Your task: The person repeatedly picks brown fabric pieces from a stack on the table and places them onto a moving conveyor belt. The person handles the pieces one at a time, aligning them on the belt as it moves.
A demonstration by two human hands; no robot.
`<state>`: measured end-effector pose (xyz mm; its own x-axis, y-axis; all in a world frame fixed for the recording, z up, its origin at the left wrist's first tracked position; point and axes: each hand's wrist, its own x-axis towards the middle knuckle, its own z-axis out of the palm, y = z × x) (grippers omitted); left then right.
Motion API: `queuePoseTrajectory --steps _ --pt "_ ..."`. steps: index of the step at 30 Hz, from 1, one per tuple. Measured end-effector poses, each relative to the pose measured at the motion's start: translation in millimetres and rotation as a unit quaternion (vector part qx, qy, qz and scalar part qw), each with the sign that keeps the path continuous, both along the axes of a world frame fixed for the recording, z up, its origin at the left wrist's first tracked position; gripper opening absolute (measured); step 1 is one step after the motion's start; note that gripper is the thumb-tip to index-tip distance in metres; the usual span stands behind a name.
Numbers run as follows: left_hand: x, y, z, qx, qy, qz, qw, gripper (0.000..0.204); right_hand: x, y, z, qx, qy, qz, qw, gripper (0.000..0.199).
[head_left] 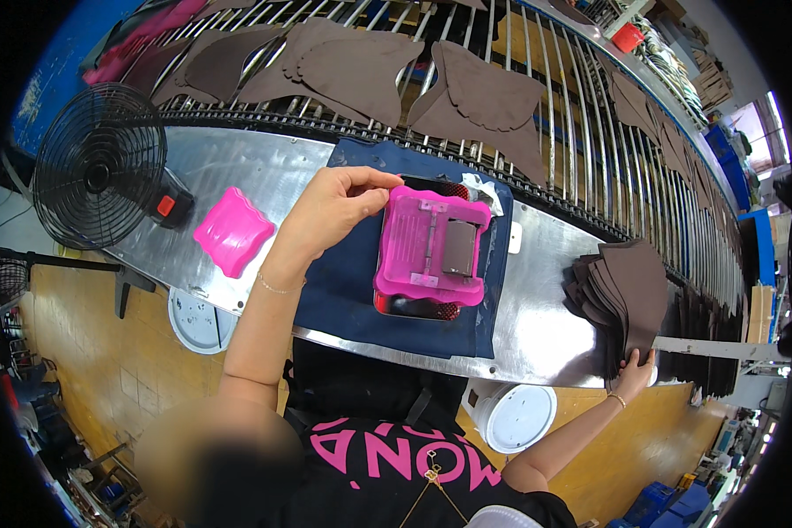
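Note:
A pink plastic box (pixel 407 231) with wavy edges and a dark block or roller set in it stands on a red and black base in front of me. My left hand (pixel 343 207) is closed, with thumb and forefinger pinched at the box's far left corner. Off to the right, my right hand (pixel 634 377) grips the near tip of a fanned stack of brown cut pieces (pixel 629 286) at the table's edge. How many pieces its fingers hold, I cannot tell. A dark blue sheet (pixel 348 304) lies beneath the box.
A pink wavy-edged lid (pixel 233 231) lies left on the metal table (pixel 528 339), near a black fan (pixel 99 176). Beyond runs a conveyor of metal rods (pixel 581 114) bearing brown pieces (pixel 352 66). White buckets (pixel 521 419) stand below the near edge. A pale bar (pixel 722 349) juts in at right.

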<state>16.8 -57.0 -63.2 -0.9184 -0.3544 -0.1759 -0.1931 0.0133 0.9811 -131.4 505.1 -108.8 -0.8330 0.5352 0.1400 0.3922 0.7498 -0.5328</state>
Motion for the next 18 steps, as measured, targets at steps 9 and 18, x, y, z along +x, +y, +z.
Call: queuePoseTrajectory --steps 9,18 --pt "6.1 0.9 7.7 -0.04 0.015 0.008 0.999 0.024 0.8 -2.0 2.5 0.01 -0.008 -0.008 1.0 0.05" --pt "19.6 4.7 8.8 -0.059 0.04 0.008 0.997 0.024 7.1 -4.5 7.3 0.003 0.002 -0.012 1.0 0.05"
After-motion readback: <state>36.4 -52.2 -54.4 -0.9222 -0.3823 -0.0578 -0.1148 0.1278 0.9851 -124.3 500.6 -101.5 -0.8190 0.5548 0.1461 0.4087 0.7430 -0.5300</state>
